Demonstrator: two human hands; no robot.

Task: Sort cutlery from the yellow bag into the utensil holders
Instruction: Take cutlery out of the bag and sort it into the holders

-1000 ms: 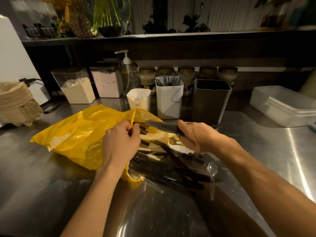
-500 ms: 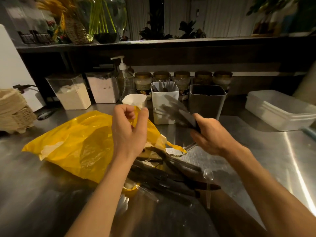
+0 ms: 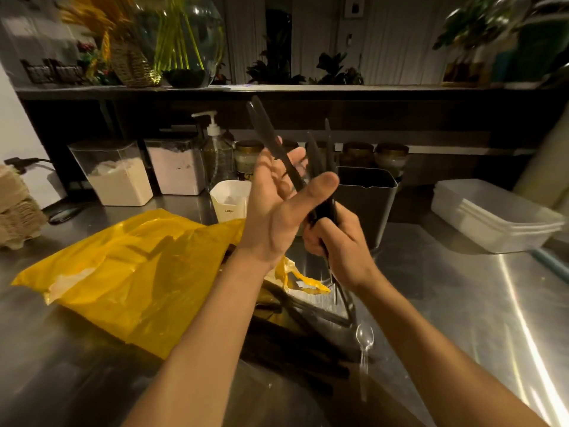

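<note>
Left of the left hand (image 3: 277, 211) the yellow bag (image 3: 129, 272) was glossy wrinkled plastic; the black cutlery (image 3: 325, 211) in the right hand (image 3: 338, 245) looked matt.

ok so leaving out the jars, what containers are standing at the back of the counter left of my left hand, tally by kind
clear canisters: 2
pump bottle: 1
white cup: 1
total: 4

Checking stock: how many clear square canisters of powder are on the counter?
2: the clear square canister of cream powder at back left, and the clear canister of pinkish powder beside it.
</note>
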